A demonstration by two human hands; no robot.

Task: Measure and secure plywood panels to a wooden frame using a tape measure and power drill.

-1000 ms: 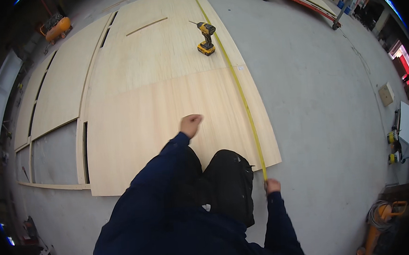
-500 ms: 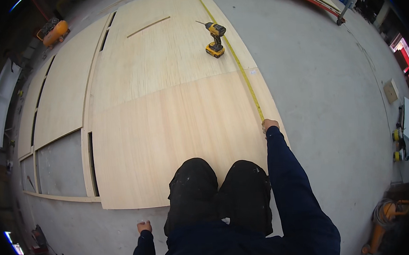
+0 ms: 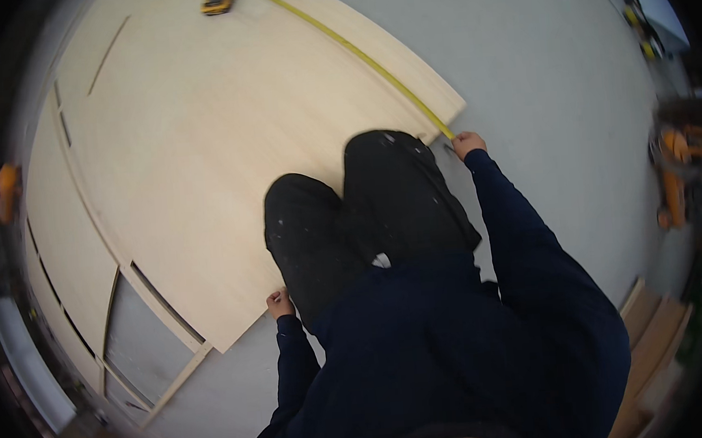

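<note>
A yellow measuring tape (image 3: 391,78) stretches along the right side of a pale plywood sheet (image 3: 193,173). Its near end is in my right hand (image 3: 468,143), closed around it just beyond the sheet's near right corner; the fingers hide whatever part of the tape they grip. My left hand (image 3: 279,304) is closed beside my left knee, close to the sheet's near edge. Whether anything small is between those fingers cannot be made out. At the top of the view a yellow and black cordless drill (image 3: 216,2) stands on the plywood, partly cut off.
A thin wooden strip (image 3: 109,55) lies on the plywood at far left. On the left, a timber frame (image 3: 179,381) leaves grey floor showing between its members. An orange machine (image 3: 672,176) stands at the right, with stacked boards (image 3: 652,336) at lower right.
The view has swung and shifted back. My right hand, with the tape, has gone from above the plywood to past its near edge. My left hand is now closer to that edge.
</note>
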